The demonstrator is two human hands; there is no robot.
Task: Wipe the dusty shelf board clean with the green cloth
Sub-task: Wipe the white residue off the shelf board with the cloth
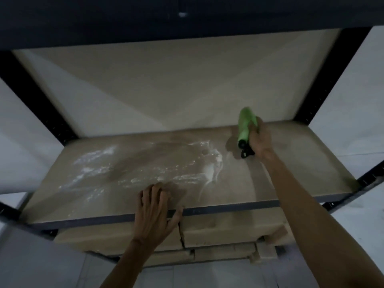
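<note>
The tan shelf board [282, 179] fills the middle of the view. White dust [93, 163] streaks its left and centre, with a darker smeared patch between the streaks. My right hand [260, 140] is shut on a green spray bottle [245, 123] with a black nozzle, held just above the board's back right part, nozzle end pointing down. My left hand [154, 213] rests flat on the board's front edge, fingers spread on top and thumb over the dark rim. No green cloth is in view.
Black metal uprights [340, 75] frame the shelf on both sides. A dark upper shelf [145, 17] hangs overhead. On the level below lie several broken tan boards [218, 231]. A pale back panel [166, 84] closes the rear.
</note>
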